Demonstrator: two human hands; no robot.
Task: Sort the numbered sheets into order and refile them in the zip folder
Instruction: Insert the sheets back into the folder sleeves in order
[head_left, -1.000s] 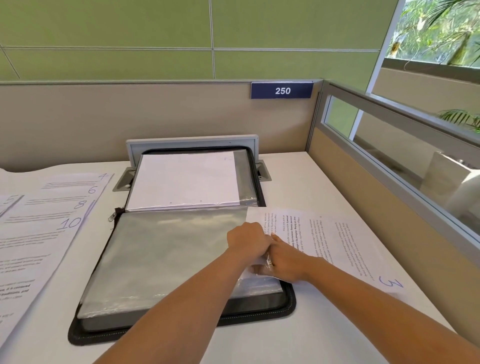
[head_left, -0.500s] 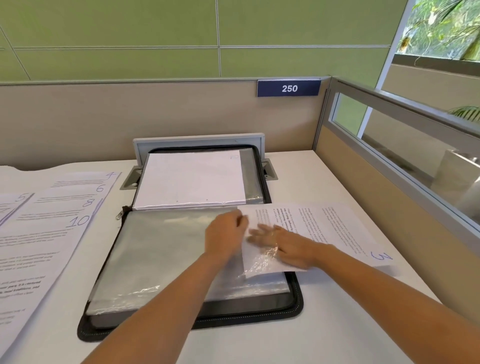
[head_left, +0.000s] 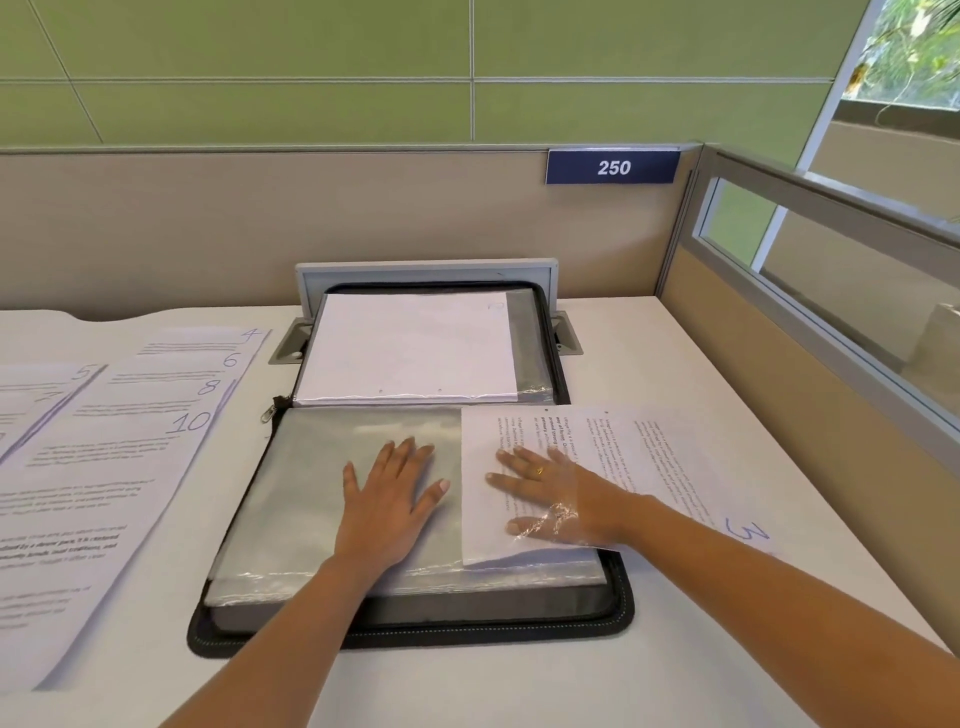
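one page, sheet 3 (head_left: 675, 457), lies partly inside the top clear sleeve (head_left: 311, 467) of the open zip folder (head_left: 415, 636) on the counter (head_left: 675, 649), its numbered end sticking out to the right. the right hand (head_left: 550, 493) rests flat on it under the film. the left hand (head_left: 389, 504) presses the sleeve, fingers spread. other numbered sheets (head_left: 130, 467) fan out at left.

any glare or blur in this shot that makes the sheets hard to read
Head view: the crinkled plastic sleeve throws bright glints over the right hand. Head view: the print on sheet 3 and on the left sheets is too soft to read, though the handwritten numbers stay legible. Head view: lighting is even, with only faint shadows.
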